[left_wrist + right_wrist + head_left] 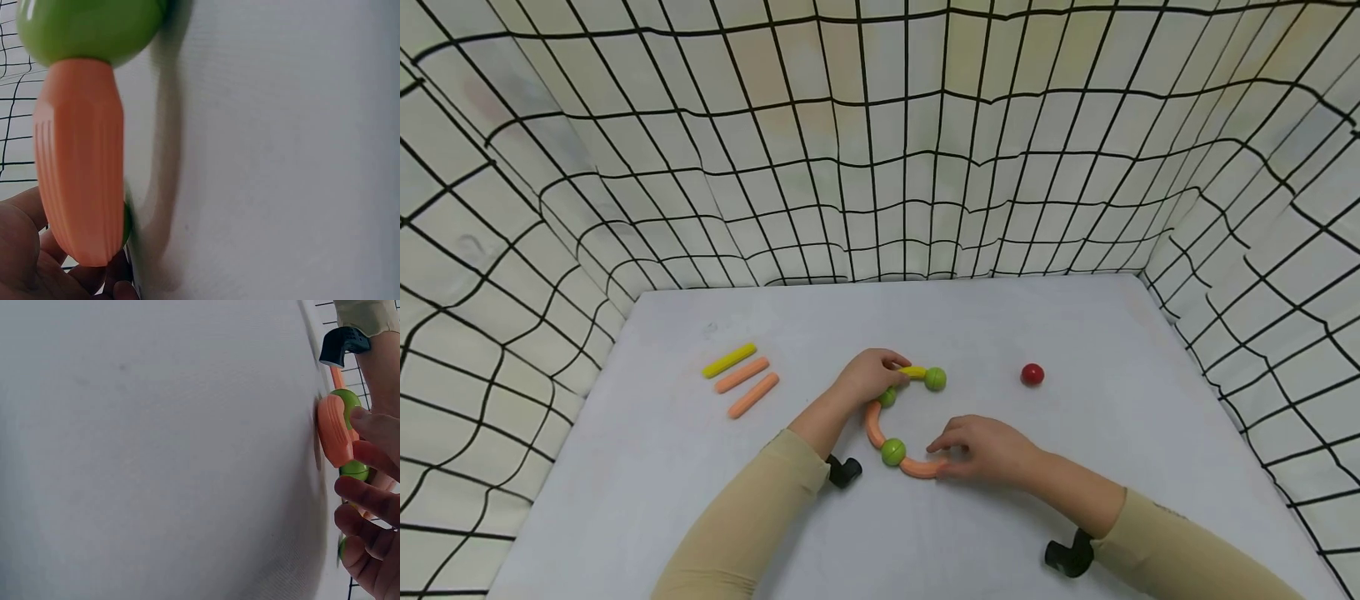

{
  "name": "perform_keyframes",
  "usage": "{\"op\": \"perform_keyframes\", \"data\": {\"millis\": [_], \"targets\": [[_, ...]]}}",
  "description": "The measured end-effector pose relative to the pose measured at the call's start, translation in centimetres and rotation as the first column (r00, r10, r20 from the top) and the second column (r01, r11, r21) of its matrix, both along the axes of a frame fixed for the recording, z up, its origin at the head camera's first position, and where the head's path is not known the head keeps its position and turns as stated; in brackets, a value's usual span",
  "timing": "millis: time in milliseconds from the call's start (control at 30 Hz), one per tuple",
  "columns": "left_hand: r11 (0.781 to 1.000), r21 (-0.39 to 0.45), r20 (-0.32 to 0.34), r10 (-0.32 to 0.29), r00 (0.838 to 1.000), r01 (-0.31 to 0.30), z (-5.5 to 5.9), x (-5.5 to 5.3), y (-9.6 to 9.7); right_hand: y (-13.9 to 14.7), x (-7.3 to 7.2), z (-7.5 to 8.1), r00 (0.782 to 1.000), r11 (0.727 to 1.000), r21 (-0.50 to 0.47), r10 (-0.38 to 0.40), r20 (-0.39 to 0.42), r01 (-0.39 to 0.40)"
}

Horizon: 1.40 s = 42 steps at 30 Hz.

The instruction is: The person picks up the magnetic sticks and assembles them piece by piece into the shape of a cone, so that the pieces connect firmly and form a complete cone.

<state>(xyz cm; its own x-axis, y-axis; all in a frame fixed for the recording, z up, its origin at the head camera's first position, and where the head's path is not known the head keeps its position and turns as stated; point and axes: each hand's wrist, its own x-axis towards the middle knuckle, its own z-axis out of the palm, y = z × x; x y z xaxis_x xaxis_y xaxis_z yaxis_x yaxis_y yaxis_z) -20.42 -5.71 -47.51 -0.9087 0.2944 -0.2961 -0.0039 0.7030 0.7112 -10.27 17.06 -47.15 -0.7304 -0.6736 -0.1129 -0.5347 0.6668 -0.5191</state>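
A curved chain of green balls and toy sticks lies on the white table. My left hand (871,377) pinches its yellow curved stick (913,372) close to a green ball (887,397), partly covered by the fingers. Another green ball (935,379) caps that stick's far end. Orange curved sticks (873,423) run down to a lower green ball (893,452) and on to the right. There, thumb and index finger of my right hand (988,448) pinch the free end of the last orange curved stick (334,431); the other fingers are loosely bent, away from it.
A straight yellow stick (729,361) and two orange sticks (742,375) lie at the left. To the right sits a red ball (1032,374). Black netting (906,158) over white walls encloses the table's back and sides.
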Motion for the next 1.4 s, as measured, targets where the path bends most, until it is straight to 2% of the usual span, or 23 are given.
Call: {"op": "perform_keyframes", "data": {"millis": [267, 500, 867, 1133, 1400], "targets": [[1.000, -0.016, -0.018, 0.002, 1.000, -0.002, 0.1, 0.1, 0.0, 0.1, 0.3, -0.4, 1.000, 1.000, -0.001, 0.028, -0.008, -0.028], [1.000, -0.008, 0.001, 0.000, 1.000, 0.000, 0.7, 0.3, -0.3, 0.4, -0.1, -0.5, 0.999, 0.999, 0.030, 0.039, -0.009, -0.039], [1.000, 0.000, 0.042, -0.013, 0.999, 0.013, 1.1, 0.6, -1.0, 1.8, -2.1, -0.2, 0.998, 0.995, 0.077, 0.063, -0.021, -0.061], [0.999, -0.032, 0.041, -0.037, 0.998, 0.038, 1.0, 1.0, -1.2, 2.8, -3.6, -0.1, 0.998, 0.992, 0.109, 0.064, -0.004, -0.063], [0.997, -0.064, 0.026, -0.034, 0.999, 0.035, 1.3, 1.6, -1.5, 3.2, -5.0, 0.4, 0.997, 0.991, 0.116, 0.072, -0.014, -0.070]]}}
